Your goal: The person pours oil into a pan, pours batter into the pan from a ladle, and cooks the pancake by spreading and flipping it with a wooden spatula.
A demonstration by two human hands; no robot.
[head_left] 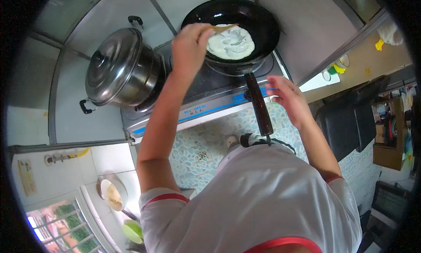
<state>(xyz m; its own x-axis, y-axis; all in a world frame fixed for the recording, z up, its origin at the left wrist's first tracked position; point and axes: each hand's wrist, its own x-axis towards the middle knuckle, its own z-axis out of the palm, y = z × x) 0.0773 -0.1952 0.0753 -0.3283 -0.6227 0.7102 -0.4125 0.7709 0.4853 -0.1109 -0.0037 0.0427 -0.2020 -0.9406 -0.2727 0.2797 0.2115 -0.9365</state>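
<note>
A black wok [267,31] sits on the stove, with a round of white batter [232,44] spread on its bottom. Over the batter's left edge, my left hand [190,44] is closed on a thin wooden spreader [224,28], which lies across the batter's upper part. My right hand [288,97] is just right of the wok's brown handle [258,104]. Its fingers are loosely bent and apart, not touching the handle, and nothing is in them.
Left of the wok, a lidded steel pot [120,68] stands on the stove [197,108]. Walls surround the stove's back and sides. At lower left are a white bowl [115,195] and a green bowl [133,232]. A black chair-like object [346,117] is at right.
</note>
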